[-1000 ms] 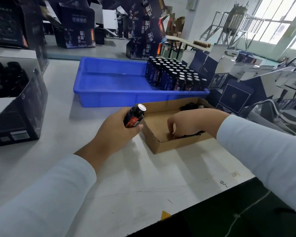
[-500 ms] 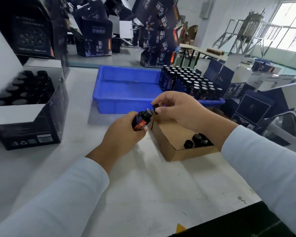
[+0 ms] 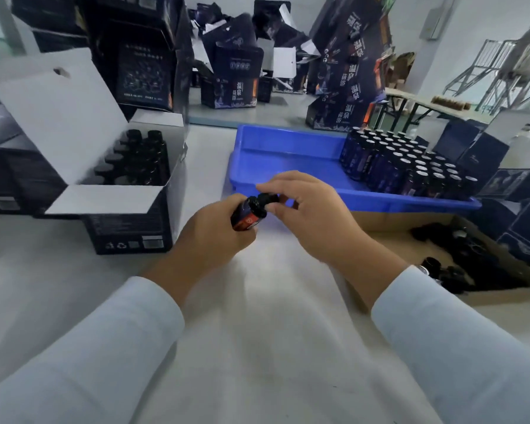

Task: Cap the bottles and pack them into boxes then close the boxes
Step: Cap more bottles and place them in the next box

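My left hand (image 3: 210,231) grips a small dark bottle (image 3: 248,215) with a red label, tilted toward the right. My right hand (image 3: 306,212) pinches a black cap (image 3: 267,198) that sits on the bottle's neck. Behind the hands, a blue tray (image 3: 276,157) holds several uncapped bottles (image 3: 407,166) packed at its right end. A shallow cardboard box (image 3: 389,221) at the right holds loose black caps (image 3: 450,270). At the left stands an open black packing box (image 3: 129,221) with several capped bottles (image 3: 138,160) inside, its white flaps raised.
Stacks of dark printed cartons (image 3: 233,78) stand behind the tray and along the far left. More dark boxes (image 3: 520,228) crowd the right edge beside the cap box. A pale tabletop (image 3: 257,316) lies under my forearms.
My right hand left the cap box with a cap and brought it onto the bottle's neck. The view swung right, so the open packing box now shows larger at left.
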